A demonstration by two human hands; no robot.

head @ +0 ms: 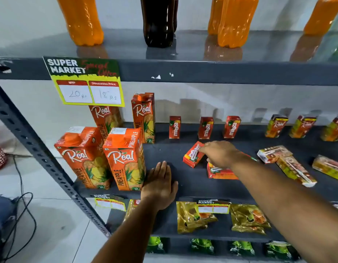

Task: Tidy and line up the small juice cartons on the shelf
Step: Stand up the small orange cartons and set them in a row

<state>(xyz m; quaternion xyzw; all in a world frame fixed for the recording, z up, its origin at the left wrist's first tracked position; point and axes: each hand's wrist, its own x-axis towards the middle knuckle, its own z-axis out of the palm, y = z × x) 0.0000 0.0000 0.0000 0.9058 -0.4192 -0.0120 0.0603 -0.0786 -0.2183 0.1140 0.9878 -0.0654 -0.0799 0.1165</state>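
Three small red Maaza cartons [205, 128] stand upright in a row at the back of the dark middle shelf [164, 150]. A red carton [192, 154] lies tipped in front of them, and my right hand [221, 153] pinches its upper end. Another fallen red carton [219, 171] lies partly under my right wrist. My left hand [159, 184] rests flat on the shelf's front, fingers together, holding nothing. Small yellow-green Real cartons [276, 126] stand at the back right; several more [289, 166] lie toppled at the right front.
Tall orange Real pineapple cartons [124, 158] stand at the shelf's left, touching my left hand. A price tag [84, 82] hangs from the shelf above, which carries soda bottles [158, 21]. Gold snack packets [192, 217] lie on the lower shelf. A slanted metal upright [41, 149] borders the left.
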